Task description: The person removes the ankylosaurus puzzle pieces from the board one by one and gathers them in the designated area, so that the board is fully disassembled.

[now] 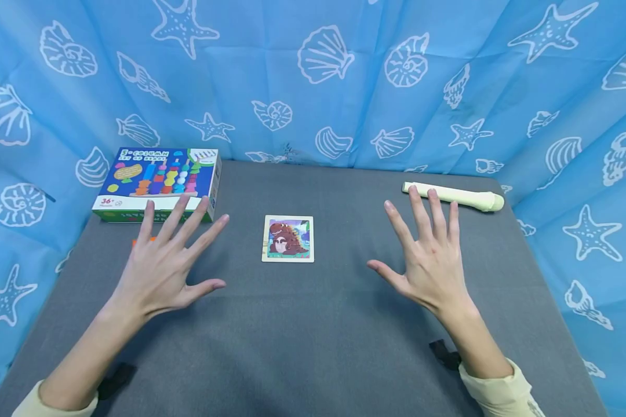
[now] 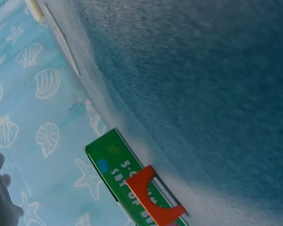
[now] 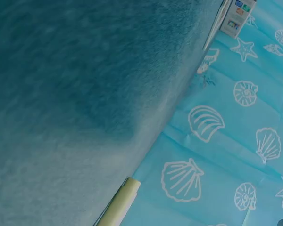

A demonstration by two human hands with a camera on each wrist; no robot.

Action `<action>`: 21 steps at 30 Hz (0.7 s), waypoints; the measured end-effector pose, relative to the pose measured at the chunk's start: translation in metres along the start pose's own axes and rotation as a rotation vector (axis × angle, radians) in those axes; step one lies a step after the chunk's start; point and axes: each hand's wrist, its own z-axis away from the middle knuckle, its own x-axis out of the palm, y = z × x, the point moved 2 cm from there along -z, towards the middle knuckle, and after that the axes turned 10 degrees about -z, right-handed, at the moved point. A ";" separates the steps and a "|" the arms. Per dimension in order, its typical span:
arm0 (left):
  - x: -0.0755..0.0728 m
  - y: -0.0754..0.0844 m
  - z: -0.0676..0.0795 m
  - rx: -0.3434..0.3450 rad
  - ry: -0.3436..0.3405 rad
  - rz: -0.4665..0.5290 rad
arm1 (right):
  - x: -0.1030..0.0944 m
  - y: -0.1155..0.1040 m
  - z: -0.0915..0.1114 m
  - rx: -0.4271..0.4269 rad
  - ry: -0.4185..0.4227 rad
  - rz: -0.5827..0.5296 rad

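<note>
Box lettering: the box [image 1: 156,174] at the far left reads "5-COLUMN SET OF BEADS" on its lid, with "36+" in red at the lid's near left corner; smaller print is too fine to read.
Box side: green, with the same title partly legible in the left wrist view.
Left hand: the left hand [image 1: 162,263] is spread wide, palm down, thumb out towards the middle, holding nothing; its fingertips overlap the box's near edge in the head view, and contact cannot be told.
Orange piece: the notched orange piece [image 2: 144,195] is near the box's near side, mostly hidden by the left hand in the head view.
Right hand: the right hand [image 1: 430,263] is spread too, palm down, gripping nothing; its fingertips reach the line of the pale yellow stick [image 1: 451,197] at the far right, touch unclear.
Dinosaur picture: the square dinosaur picture [image 1: 288,246] lies flat on the grey table [image 1: 302,336], between the hands.
</note>
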 end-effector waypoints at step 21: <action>0.001 0.026 -0.035 -0.027 -0.015 0.182 | 0.032 -0.030 -0.039 -0.108 -0.053 -0.144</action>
